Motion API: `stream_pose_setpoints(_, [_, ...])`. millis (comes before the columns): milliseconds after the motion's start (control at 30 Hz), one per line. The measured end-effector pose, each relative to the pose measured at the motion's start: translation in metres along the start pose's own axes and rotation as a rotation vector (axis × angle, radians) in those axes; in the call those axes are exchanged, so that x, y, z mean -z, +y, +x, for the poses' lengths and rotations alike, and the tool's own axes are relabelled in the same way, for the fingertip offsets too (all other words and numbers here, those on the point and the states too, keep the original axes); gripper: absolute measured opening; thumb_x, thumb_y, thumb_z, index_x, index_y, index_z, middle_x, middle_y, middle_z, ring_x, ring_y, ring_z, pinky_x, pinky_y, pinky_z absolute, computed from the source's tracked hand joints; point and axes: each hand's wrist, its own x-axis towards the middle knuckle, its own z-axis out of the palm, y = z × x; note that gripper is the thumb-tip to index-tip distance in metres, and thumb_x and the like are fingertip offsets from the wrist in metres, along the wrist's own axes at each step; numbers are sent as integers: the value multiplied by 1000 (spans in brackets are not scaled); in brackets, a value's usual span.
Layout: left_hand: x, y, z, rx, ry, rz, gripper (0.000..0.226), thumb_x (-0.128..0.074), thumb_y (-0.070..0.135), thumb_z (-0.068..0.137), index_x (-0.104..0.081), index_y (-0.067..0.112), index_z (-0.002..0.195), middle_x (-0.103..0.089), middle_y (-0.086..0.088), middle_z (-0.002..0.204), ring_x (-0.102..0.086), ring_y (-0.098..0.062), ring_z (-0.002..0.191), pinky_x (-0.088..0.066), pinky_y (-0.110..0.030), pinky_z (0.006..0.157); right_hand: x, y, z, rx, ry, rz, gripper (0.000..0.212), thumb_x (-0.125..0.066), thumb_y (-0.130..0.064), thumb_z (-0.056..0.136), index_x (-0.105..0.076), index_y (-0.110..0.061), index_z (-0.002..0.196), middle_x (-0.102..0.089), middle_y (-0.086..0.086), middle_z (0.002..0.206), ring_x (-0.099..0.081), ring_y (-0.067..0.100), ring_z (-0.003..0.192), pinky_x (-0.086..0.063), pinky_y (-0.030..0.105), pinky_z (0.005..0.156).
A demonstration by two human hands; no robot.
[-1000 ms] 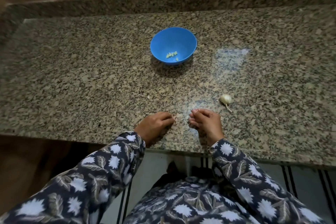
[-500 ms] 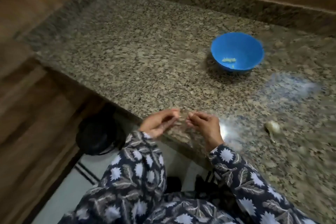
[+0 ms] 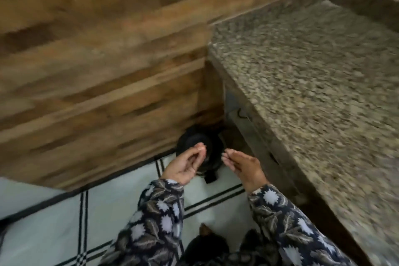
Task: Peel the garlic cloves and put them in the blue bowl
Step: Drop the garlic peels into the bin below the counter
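The view looks down at the floor left of the counter, and the blue bowl and the garlic are out of sight. My left hand (image 3: 187, 163) is palm up with its fingertips pinched together. My right hand (image 3: 243, 164) is seen from the back, its fingers bunched and pointing left. Both hands hover above a black round bin (image 3: 212, 154) on the floor, one at each side of it. The frame is blurred and nothing shows between the fingertips of either hand.
The granite counter (image 3: 319, 75) fills the right side, its left edge close to my right hand. A wood-panelled wall (image 3: 97, 71) rises at the left. Below lies a white floor with black lines (image 3: 112, 211).
The view has swung left and down, off the countertop. Both hands have left the counter's front edge and now hang over the black bin on the floor.
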Motion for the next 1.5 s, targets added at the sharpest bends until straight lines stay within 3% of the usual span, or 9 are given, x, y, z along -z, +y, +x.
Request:
stream_pose_setpoints(200, [8,43,44,6,76,33,15,-47,-9,91,-59,-9,100,-60,-16,111,-58,-22,97,-51,-23,79,-39,6,60,-92,44,-70,33,-28,4,96,-40,21,121,-51,30,115,-57,37,102,-52,22,72])
stream_pose_setpoints(400, [35,76,122,6,203,-9,30,-43,-9,93,-51,-10,122,-54,-19,126,-50,-25,122,-36,-32,104,-52,22,160,-43,129,-233,29,-48,8,89,-49,23,113,-66,24,88,-67,10,56,-53,15,54])
stream_pose_setpoints(633, [110,46,227,193,151,153,30,-57,-18,76,-74,3,63,-69,-10,65,-68,-13,58,-53,-17,53,10,125,264,-325,75,-222,42,-48,4,87,-38,24,122,-65,25,95,-66,25,89,-53,19,72])
stream_pose_setpoints(767, [141,20,278,314,16,267,29,-86,-7,37,-74,3,61,-69,-10,65,-68,-13,59,-53,-17,54,58,176,320,-416,188,-202,107,-74,-27,23,-50,13,119,-64,10,83,-67,6,60,-54,17,61])
stream_pose_setpoints(833, [153,13,325,220,153,284,20,-61,-12,76,-74,1,85,-72,-10,84,-69,-11,74,-53,-15,65,53,186,353,-367,242,-212,78,-82,-16,47,-56,9,116,-65,9,88,-68,12,70,-56,23,69])
stream_pose_setpoints(967, [158,17,415,-45,250,417,37,-33,-1,99,-40,-3,135,-51,-12,133,-41,-18,130,-34,-21,102,39,197,430,-408,203,-207,39,-30,-10,100,-38,-13,137,-40,7,141,-33,23,134,-27,43,107])
stream_pose_setpoints(1200, [148,21,459,-350,472,517,18,-50,-10,89,-67,-4,87,-69,0,70,-66,-13,67,-56,-30,65,31,202,483,-483,116,-231,48,-35,-49,95,-47,-19,131,-41,-1,142,-35,20,132,-33,45,103])
stream_pose_setpoints(1367, [122,6,428,-749,318,881,28,-47,7,95,-66,19,113,-66,4,111,-61,4,94,-49,-22,87,32,208,494,-529,84,-79,40,-27,-35,100,-42,-17,133,-43,4,138,-39,22,129,-33,41,99])
stream_pose_setpoints(1500, [147,-19,444,-516,55,1160,43,-33,37,97,-43,32,138,-33,-2,151,-28,-19,139,-20,-49,114,16,203,492,-634,46,53,54,-26,-46,95,-51,-11,127,-55,9,124,-51,26,116,-37,33,101])
